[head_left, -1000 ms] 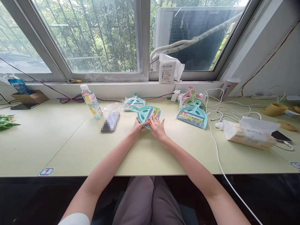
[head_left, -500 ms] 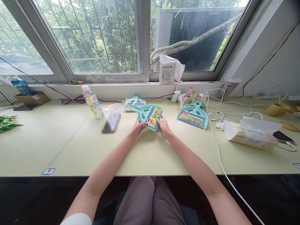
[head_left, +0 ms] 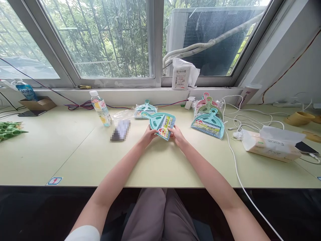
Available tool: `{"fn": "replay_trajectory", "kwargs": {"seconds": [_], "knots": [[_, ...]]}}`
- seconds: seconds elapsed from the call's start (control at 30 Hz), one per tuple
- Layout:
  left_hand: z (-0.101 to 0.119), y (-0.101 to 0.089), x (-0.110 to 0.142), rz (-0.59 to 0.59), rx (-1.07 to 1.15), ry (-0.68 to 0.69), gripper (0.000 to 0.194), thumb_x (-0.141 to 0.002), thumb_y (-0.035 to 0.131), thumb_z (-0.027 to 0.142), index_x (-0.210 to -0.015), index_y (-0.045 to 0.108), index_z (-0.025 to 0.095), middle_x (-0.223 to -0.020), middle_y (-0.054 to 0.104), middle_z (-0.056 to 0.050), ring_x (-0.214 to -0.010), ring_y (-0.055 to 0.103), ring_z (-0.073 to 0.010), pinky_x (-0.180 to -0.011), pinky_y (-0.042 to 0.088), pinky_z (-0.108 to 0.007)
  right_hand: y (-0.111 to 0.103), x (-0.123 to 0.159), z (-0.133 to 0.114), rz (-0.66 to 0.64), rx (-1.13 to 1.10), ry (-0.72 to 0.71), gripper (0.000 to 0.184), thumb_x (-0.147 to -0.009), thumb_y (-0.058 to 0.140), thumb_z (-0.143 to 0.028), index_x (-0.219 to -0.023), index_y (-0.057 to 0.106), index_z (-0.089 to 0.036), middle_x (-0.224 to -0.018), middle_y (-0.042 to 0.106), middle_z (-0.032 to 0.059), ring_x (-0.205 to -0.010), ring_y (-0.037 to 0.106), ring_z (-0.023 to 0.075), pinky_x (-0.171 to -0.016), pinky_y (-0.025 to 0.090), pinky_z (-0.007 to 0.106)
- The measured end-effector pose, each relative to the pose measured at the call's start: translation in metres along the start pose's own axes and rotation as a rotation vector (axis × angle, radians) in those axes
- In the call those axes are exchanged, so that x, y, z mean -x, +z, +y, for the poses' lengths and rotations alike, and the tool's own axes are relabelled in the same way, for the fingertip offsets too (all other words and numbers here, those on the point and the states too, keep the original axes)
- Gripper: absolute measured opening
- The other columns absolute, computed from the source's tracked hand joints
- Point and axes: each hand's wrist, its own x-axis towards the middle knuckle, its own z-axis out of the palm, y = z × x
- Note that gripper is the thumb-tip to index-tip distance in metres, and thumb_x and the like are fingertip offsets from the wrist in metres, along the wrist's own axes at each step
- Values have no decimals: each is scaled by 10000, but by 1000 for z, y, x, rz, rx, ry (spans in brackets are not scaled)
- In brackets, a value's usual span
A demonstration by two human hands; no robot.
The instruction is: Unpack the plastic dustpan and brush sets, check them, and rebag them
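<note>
Between my two hands is a small teal dustpan and brush set (head_left: 156,121) with a printed label, tilted so its handle points left. My left hand (head_left: 149,135) grips its lower left edge. On the right side, my right hand (head_left: 177,135) pinches the edge beside the label. Behind it lies another teal dustpan set (head_left: 145,109) in clear wrap. To the right a teal dustpan set (head_left: 208,124) leans in front of a green one (head_left: 209,105) and a pink one, all in plastic bags.
A drink bottle (head_left: 100,108) and a blurred-out flat object (head_left: 120,130) are on the left. White cables (head_left: 232,147) and a tissue pack (head_left: 272,144) are on the right. A white box (head_left: 180,78) sits on the sill; green items (head_left: 10,131) lie far left.
The view has shifted slightly, moving the scene a little to the right. Both hands keep hold of the dustpan set in nearly the same pose.
</note>
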Motion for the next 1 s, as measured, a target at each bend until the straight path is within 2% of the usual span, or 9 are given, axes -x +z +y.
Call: {"fn": "replay_trajectory", "kwargs": {"seconds": [0.27, 0.47, 0.73, 0.87, 0.93, 1.0], "knots": [[4, 5, 4, -9, -26, -21, 541, -673, 735, 288, -1140, 474, 214, -1102, 635, -64, -911, 645, -185, -813, 543, -359, 1, 0, 3, 21, 13, -30, 337, -759, 613, -209, -1087, 536, -225, -1058, 691, 34, -718, 684, 141, -682, 563, 288], [-5, -2, -2, -12, -82, -15, 621, -583, 752, 144, -1134, 469, 190, -1100, 643, -90, -948, 647, -220, -817, 545, -389, 2, 2, 0, 49, 19, -43, 354, -748, 607, -183, -1085, 513, -233, -1062, 688, 24, -726, 688, 144, -710, 568, 299], [-3, -7, -3, -29, -76, -3, 592, -582, 726, 113, -1125, 501, 186, -1035, 669, -70, -921, 653, -220, -812, 545, -371, 2, 2, -1, -26, -16, -24, 298, -776, 589, -194, -1066, 530, -229, -1088, 690, 24, -737, 694, 145, -721, 568, 295], [-2, -6, -2, -15, -91, -5, 614, -569, 746, 116, -1128, 503, 194, -1054, 664, -70, -918, 650, -213, -814, 541, -369, 2, 2, -2, -52, -23, -15, 274, -762, 619, -164, -1022, 549, -213, -1035, 705, 33, -720, 694, 146, -695, 571, 285], [-3, -7, -4, -17, -98, -13, 594, -606, 754, 181, -1145, 505, 210, -1079, 661, -69, -929, 647, -215, -817, 538, -373, 1, 2, -2, -30, -43, -21, 261, -745, 631, -135, -988, 565, -203, -1007, 711, 36, -717, 693, 142, -680, 571, 269], [-4, -11, -8, -11, -109, -23, 486, -706, 702, 342, -1143, 531, 215, -1075, 666, -70, -944, 645, -225, -821, 533, -385, 0, 1, -2, -13, -78, -29, 255, -730, 639, -110, -964, 582, -195, -990, 714, 36, -735, 692, 135, -672, 567, 246]]}}
